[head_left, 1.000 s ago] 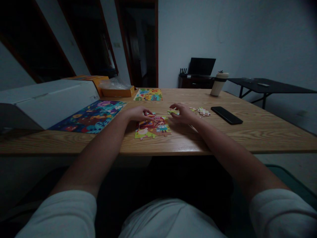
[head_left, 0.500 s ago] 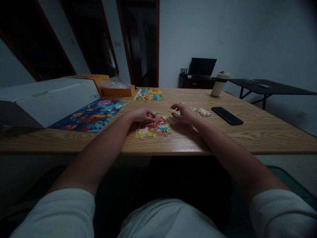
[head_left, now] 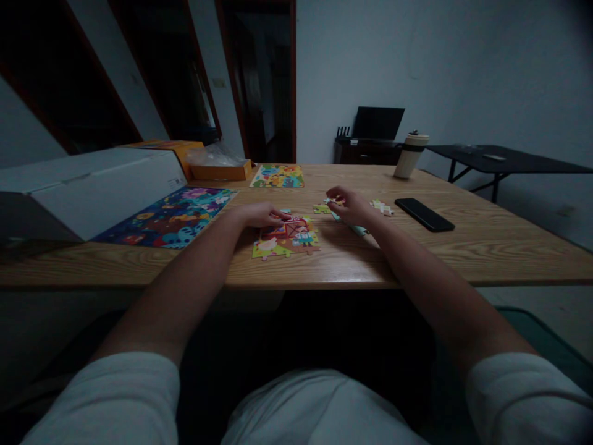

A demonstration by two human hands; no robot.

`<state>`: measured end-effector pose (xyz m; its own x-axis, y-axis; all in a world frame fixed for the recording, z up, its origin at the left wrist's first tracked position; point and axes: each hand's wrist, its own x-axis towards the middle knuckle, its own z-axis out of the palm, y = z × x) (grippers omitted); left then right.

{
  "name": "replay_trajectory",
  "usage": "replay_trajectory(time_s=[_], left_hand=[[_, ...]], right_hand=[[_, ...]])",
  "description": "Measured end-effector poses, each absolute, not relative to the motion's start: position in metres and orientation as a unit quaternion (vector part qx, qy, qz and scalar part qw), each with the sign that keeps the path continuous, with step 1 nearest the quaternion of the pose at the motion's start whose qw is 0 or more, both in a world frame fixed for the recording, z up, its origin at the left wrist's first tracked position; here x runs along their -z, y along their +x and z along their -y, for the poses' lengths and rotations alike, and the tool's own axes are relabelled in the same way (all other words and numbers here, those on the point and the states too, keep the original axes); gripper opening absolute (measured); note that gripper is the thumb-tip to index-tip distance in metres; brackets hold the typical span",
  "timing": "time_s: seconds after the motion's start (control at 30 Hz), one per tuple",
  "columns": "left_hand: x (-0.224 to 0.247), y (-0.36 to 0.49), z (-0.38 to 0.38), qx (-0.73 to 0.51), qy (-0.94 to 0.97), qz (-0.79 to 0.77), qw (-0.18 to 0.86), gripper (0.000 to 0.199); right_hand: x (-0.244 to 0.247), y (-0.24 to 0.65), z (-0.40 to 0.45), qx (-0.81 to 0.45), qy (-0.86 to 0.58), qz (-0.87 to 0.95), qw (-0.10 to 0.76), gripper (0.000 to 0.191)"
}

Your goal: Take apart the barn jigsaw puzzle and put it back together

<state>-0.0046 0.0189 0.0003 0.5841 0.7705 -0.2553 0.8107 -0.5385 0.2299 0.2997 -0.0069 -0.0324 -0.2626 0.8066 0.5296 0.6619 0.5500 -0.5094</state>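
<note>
A partly joined jigsaw puzzle [head_left: 290, 238] with a red barn, a hen and a figure lies flat near the table's front edge. Resting on its upper left part is my left hand [head_left: 259, 216], fingers stretched over the pieces and holding nothing I can see. To the right, my right hand [head_left: 351, 205] hovers palm down among loose puzzle pieces, its fingers curved and apart. A yellow-green puzzle piece [head_left: 320, 209] lies left of its fingertips. More loose pieces [head_left: 382, 207] lie to its right, and some are partly hidden beneath it.
A black phone [head_left: 424, 214] lies right of the pieces, with a cream tumbler [head_left: 411, 156] behind. On the left are a dark blue picture sheet [head_left: 171, 216], a white box [head_left: 106, 185] and an orange tray [head_left: 222, 171] with clear plastic. A colourful picture sheet [head_left: 278, 176] lies further back.
My right hand has moved slightly right and away from me over the loose pieces, uncovering more of them. My left hand has stayed on the puzzle, shifting only slightly.
</note>
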Motion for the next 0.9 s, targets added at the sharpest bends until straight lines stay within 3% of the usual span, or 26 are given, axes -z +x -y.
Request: replay_trajectory(time_s=[0.17, 0.3, 0.47, 0.63, 0.73, 0.9], left_hand=[[-0.004, -0.002, -0.014, 0.078, 0.869, -0.463, 0.156, 0.058], [-0.004, 0.000, -0.010, -0.001, 0.881, -0.461, 0.108, 0.065], [0.003, 0.008, -0.012, 0.011, 0.884, -0.466, 0.024, 0.080], [0.002, 0.009, -0.011, 0.059, 0.866, -0.490, 0.082, 0.084], [-0.002, 0.007, -0.010, 0.066, 0.863, -0.494, 0.088, 0.081], [-0.006, 0.003, -0.009, 0.070, 0.865, -0.483, 0.115, 0.080]], right_hand=[[0.022, 0.322, -0.001, -0.102, -0.498, 0.742, 0.438, 0.034], [0.017, 0.351, -0.011, -0.091, -0.556, 0.686, 0.461, 0.029], [0.022, 0.362, -0.011, -0.133, -0.625, 0.698, 0.323, 0.032], [0.030, 0.361, -0.011, -0.169, -0.599, 0.776, 0.106, 0.056], [0.031, 0.364, -0.013, -0.169, -0.589, 0.787, 0.077, 0.057], [0.034, 0.368, -0.017, -0.170, -0.599, 0.774, 0.112, 0.055]])
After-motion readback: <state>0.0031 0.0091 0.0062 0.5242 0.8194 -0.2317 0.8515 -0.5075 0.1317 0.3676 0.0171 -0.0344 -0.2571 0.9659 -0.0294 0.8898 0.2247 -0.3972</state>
